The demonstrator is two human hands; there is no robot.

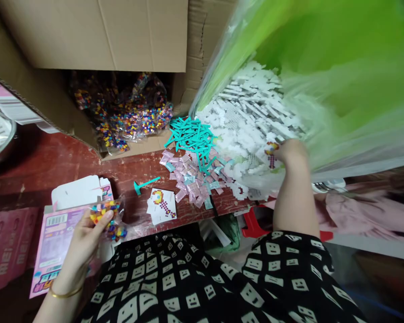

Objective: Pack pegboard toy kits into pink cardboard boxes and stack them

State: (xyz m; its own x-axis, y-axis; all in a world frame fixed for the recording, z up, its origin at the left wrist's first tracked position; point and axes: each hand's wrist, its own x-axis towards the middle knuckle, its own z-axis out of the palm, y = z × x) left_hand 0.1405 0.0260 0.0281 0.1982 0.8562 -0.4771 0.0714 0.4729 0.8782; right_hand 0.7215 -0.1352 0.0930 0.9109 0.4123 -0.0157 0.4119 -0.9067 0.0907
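Note:
My left hand (pixel 89 233) is closed on a small clear bag of multicoloured beads (pixel 116 224), held over an open pink and purple box (pixel 59 233) that lies with its flap up. My right hand (pixel 291 152) reaches into a large plastic bag and grips a card (pixel 272 154) printed with a pixel pattern; its fingers are partly hidden by the wrist. White pegboard pieces (pixel 252 103) are heaped under and beyond that hand. Between my hands lie a small stack of similar printed cards (pixel 163 206) and a single turquoise hammer-shaped tool (pixel 146 184).
A cardboard box (pixel 107 36) at the back holds clear bags of mixed beads (pixel 131 112). Turquoise tools (pixel 191 137) are piled beside small pink and blue sachets (pixel 191 177) on the red table (pixel 77 157). Pink cartons (pixel 11 246) stand at left, below a metal bowl (pixel 0 134).

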